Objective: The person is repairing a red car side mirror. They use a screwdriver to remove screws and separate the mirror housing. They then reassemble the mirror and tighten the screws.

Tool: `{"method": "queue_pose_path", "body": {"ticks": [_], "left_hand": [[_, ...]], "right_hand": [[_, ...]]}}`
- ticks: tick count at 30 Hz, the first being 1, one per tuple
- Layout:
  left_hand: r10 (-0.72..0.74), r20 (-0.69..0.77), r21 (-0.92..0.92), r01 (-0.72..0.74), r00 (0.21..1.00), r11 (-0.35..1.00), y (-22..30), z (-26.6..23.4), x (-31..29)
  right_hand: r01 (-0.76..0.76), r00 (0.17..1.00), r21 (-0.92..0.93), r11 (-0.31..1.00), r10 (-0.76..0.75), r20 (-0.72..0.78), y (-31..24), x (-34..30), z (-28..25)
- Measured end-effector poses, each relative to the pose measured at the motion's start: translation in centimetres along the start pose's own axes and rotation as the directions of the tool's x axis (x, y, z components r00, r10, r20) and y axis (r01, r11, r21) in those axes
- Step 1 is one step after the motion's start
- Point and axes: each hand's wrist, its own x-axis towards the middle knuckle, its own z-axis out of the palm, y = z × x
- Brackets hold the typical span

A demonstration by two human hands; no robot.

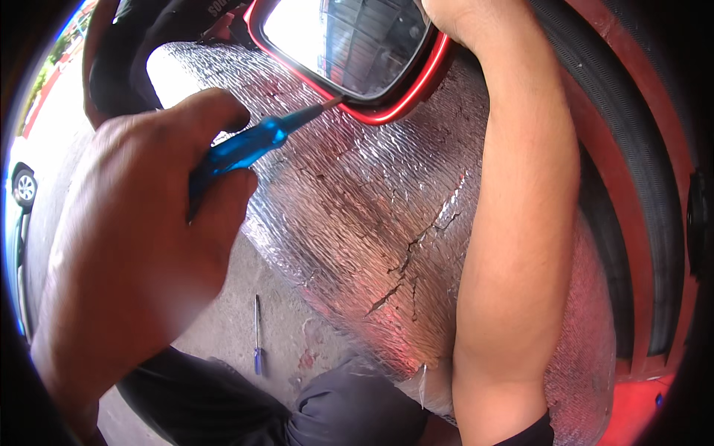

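The red-framed mirror (338, 48) sits at 12 o'clock. At 9 o'clock the left hand (141, 201) has its fingers closed round a blue-handled screwdriver (249, 145), shaft aimed toward 2 o'clock; the tip seems to meet the mirror's 6 o'clock edge, though contact is hard to confirm. The right hand (455, 18), at 1 o'clock, is cut off by the view's edge, so I cannot tell how its fingers grip.

If this is prying, a shallow blade angle, gentle twists and short moves along the seam should best spare the mirror, the right hand bracing it.

Counted: one mirror; two screwdrivers, the second screwdriver (258, 351) lying on the floor (286, 327) between 7 and 8 o'clock; two hands.
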Motion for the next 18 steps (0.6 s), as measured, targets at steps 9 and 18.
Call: {"method": "queue_pose_path", "body": {"ticks": [9,18], "left_hand": [[0.515,-0.352,0.162,-0.492,0.781,0.856,0.6,1.5,-3.7],[0.528,-0.344,0.308,-0.438,0.776,0.844,2.5,2.7,-3.2]], "right_hand": [[0.085,0.986,-0.108,0.991,-0.099,-0.137,-1.5,0.7,-1.7],[0.289,0.928,-0.061,0.955,-0.296,-0.226,-1.1,-0.9,-0.9]]}}
